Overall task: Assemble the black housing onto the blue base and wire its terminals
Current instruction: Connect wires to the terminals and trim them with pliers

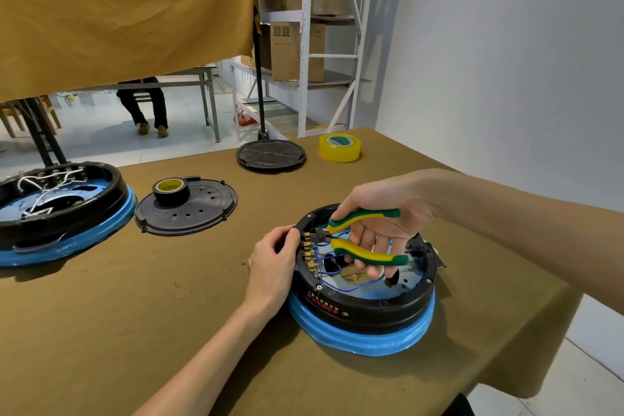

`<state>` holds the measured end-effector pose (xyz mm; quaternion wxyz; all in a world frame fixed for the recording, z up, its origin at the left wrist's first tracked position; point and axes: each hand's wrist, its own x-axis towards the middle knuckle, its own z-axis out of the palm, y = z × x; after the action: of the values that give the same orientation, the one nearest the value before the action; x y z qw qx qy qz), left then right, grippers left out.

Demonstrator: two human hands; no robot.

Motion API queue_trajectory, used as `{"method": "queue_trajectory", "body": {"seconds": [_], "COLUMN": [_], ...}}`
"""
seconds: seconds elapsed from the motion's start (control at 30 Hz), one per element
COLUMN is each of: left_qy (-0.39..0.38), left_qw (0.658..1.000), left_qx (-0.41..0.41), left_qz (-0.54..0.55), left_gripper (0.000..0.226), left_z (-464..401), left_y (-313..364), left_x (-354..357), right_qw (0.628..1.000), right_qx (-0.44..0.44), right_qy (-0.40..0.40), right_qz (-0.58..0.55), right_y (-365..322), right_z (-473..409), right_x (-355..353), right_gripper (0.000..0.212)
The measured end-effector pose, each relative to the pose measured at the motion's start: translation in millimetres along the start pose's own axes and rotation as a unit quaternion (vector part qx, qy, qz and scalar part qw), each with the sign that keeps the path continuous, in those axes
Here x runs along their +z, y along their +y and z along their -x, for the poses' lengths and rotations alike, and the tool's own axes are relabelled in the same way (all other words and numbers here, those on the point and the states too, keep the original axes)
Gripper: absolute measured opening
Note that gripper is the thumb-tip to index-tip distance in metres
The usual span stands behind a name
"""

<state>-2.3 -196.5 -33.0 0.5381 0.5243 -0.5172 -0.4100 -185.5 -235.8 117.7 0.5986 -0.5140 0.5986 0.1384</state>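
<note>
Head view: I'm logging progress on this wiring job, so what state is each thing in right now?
Housing: seated on blue base, open on top.
Pliers: gripped by right hand, tip at the brass terminals.
Left hand: grips the housing rim.
Black tape: resting on a lid.
Yellow tape: flat on table.

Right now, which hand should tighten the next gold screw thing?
Probably the right hand: it already grips the pliers, whose nose sits at the brass terminals. The left hand grips the black housing rim.
</note>
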Motion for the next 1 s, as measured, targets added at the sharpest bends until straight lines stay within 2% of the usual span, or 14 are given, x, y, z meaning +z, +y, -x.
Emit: {"method": "queue_trajectory", "body": {"seconds": [0.33,0.5,0.67,0.83,1.0], "left_qy": [-0.002,-0.012,-0.01,-0.006,-0.001], "left_qw": [1.0,1.0,1.0,1.0,1.0], "left_qx": [-0.001,0.002,0.003,0.005,0.001], "left_qz": [0.002,0.001,0.0,-0.002,0.003], "left_gripper": [0.028,0.048,0.047,0.029,0.033], "left_z": [0.6,2.2,1.4,-1.0,-1.8], "left_y": [1.2,1.3,0.8,-2.9,-4.1], "left_x": [0.1,0.0,0.0,-0.5,-0.1], "right_qw": [0.999,0.998,0.996,0.995,0.997], "right_qx": [-0.008,-0.029,-0.058,-0.068,-0.053], "right_qy": [0.032,0.054,0.061,0.072,0.061], "right_qz": [0.007,-0.002,-0.021,-0.026,-0.017], "right_y": [3.6,11.7,20.8,26.4,22.7], "right_z": [-4.8,-7.9,-11.2,-13.9,-4.6], "right_x": [8.5,18.7,25.9,29.2,22.3], "right_gripper": [0.063,0.063,0.06,0.06,0.066]}}
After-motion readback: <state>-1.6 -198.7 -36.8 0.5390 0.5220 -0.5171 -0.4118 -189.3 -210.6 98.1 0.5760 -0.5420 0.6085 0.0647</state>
